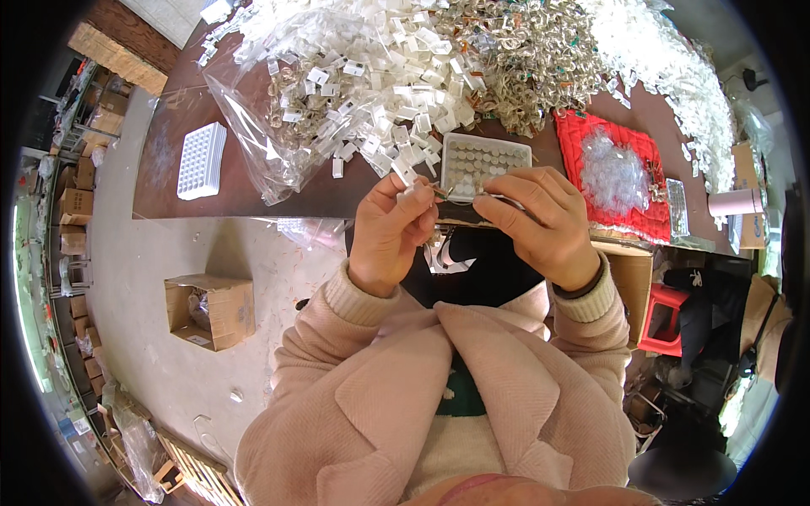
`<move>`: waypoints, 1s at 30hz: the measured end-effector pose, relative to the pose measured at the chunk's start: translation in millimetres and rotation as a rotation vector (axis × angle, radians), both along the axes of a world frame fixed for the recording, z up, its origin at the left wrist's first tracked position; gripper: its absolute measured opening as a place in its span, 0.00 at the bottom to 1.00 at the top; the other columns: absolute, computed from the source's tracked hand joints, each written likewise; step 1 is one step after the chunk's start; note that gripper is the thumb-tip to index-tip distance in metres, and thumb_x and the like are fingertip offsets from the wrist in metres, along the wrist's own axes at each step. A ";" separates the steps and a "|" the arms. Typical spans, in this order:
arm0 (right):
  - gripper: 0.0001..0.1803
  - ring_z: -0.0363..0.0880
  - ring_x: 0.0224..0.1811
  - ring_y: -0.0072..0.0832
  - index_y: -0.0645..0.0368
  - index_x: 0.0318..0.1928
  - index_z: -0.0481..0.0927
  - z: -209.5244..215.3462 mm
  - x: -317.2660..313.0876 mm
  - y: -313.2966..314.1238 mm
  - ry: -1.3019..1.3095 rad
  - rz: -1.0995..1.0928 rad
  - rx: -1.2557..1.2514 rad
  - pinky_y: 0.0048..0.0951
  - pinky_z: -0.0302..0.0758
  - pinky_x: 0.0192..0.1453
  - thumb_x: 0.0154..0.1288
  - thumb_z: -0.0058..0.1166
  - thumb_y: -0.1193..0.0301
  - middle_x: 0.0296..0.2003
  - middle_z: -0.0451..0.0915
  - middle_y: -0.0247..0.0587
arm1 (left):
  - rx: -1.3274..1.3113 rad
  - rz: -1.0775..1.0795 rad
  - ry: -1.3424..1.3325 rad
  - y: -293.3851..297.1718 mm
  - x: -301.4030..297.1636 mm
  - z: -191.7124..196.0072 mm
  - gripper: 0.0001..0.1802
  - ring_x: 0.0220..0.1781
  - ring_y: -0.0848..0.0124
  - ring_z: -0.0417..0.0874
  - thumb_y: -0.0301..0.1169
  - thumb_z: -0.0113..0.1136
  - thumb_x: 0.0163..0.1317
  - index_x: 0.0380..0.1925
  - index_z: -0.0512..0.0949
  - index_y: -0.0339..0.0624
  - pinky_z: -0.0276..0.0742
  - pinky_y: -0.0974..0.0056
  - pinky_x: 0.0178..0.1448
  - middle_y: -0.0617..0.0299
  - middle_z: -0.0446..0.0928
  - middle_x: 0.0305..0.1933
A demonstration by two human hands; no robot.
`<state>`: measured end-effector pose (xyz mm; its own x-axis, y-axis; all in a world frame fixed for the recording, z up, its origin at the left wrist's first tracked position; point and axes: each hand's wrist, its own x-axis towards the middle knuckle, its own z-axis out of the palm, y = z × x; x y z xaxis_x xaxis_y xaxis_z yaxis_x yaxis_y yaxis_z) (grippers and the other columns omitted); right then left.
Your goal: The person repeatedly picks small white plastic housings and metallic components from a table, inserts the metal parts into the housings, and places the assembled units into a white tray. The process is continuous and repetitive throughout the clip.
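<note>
Both my hands are raised together at the centre of the frame, just over the near edge of the brown table (186,160). My left hand (390,236) has its fingers curled in, thumb and forefinger pinching a small white plastic clip (407,182) that sticks up from the fingertips. My right hand (540,221) is bent toward it from the right, its fingers pressed together on a thin, pale piece (498,199) — too small for me to say what it is. The two sets of fingertips almost meet, and something slim and dark shows in the gap between them.

Right behind my hands, toward the top of the frame, lies a white tray (484,160) with rows of round grey pieces in its cells. Above it a great heap of white clips (371,76) spreads across the upper middle, part of it spilling over a clear plastic bag (253,126); to the right of that sits a pile of metal rings (523,59). A second white grid tray (201,160) rests at the upper left of the table, well apart from my hands. At the right is a red quilted pad (591,135) with a clear crumpled bag on it.

Lower left, on the floor, stands an open cardboard box (211,310). My pink sleeves fill the bottom of the frame.
</note>
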<state>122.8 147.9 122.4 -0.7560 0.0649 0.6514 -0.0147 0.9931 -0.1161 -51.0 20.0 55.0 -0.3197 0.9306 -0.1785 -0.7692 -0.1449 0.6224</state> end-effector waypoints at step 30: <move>0.16 0.80 0.38 0.42 0.62 0.43 0.82 -25.9 -21.4 -51.7 0.282 -0.222 -0.405 0.39 0.77 0.43 0.51 0.63 0.83 0.37 0.82 0.43 | 0.096 0.213 0.245 -6.3 30.1 2.4 0.08 0.24 0.79 0.72 0.15 0.59 0.65 0.41 0.74 0.36 0.69 0.73 0.27 0.58 0.79 0.34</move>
<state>101.4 96.2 96.5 -0.4950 0.4909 0.7169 0.1042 0.8527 -0.5119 -21.0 13.7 57.3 -0.5310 0.8473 0.0131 -0.5447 -0.3531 0.7606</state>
